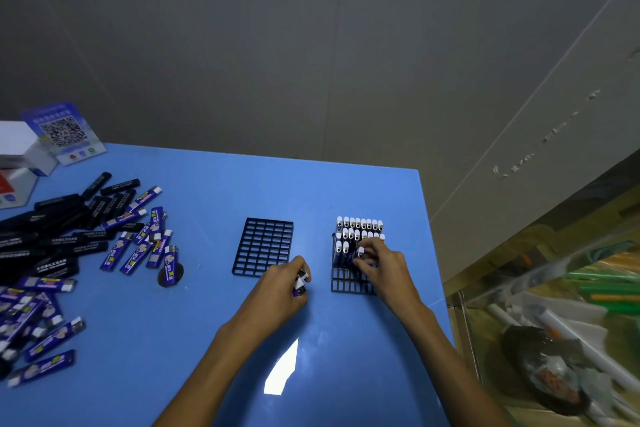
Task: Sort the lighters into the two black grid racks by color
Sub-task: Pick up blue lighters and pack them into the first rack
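My right hand (pixel 379 262) pinches a blue plastic lighter (pixel 359 253) over the right black grid rack (pixel 349 282); my left hand (pixel 287 282) grips spare blue lighters (pixel 300 284).

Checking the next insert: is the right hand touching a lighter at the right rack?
Touching. Head view shows right hand fingers pinching a blue lighter over the right rack.

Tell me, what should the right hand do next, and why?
Probably push the blue lighter it pinches down into an open cell of the right rack. The right hand holds it in the third row, where only blue lighters stand.
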Motion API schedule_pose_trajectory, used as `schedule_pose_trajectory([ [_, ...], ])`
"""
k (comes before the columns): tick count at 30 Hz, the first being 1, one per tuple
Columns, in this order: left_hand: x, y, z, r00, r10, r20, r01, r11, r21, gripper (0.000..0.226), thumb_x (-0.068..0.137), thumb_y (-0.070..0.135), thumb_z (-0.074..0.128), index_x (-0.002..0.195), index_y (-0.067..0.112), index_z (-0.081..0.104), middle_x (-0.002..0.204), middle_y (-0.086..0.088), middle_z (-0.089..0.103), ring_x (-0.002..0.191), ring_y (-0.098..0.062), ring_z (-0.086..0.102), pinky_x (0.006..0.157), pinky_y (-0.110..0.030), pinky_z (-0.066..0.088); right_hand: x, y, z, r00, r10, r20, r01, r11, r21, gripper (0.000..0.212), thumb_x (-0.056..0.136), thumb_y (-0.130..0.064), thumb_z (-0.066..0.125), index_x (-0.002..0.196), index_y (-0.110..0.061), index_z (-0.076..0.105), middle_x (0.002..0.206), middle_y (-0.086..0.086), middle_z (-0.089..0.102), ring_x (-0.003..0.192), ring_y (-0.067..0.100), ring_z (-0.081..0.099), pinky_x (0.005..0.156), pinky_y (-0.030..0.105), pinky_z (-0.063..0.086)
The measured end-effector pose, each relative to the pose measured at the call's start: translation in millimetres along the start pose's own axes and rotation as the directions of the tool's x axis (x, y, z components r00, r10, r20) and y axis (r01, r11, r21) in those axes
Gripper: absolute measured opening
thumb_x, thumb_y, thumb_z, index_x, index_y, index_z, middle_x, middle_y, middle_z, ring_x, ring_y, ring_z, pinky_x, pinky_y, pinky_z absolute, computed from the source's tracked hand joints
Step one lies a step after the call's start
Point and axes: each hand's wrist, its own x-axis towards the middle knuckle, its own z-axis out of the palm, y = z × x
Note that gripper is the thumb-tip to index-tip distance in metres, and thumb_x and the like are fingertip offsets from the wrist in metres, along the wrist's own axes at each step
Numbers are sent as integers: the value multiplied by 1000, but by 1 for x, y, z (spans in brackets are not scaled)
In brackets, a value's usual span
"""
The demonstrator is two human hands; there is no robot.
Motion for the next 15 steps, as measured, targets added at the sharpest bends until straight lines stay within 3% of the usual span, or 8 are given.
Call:
schedule_pose_trajectory([
  [4,1,-1,-1,1000,-5,9,5,1000,10,25,79,0,61,91,21,54,73,2,56,61,-12,49,61,-33,49,-1,-1,2,999,4,-54,1,996,95,22,83,-7,74,101,-14,63,82,5,66,67,-3,63,69,11,51],
  [10,0,-1,-1,1000,-9,9,9,1000,21,24,80,2,61,92,21,54,76,2,57,67,-16,55,63,-35,50,4,1,6,993,-74,-95,79,995,54,23,77,-7,79,90,-19,65,81,4,61,64,8,56,65,14,49],
  [15,0,0,-3,1000,-11,7,10,1000,26,24,81,2,61,91,22,54,76,3,57,66,-14,55,63,-33,50,7,-1,10,996,-69,-61,69,998,0,19,79,-11,78,95,-15,67,75,-1,61,65,10,54,67,21,50],
])
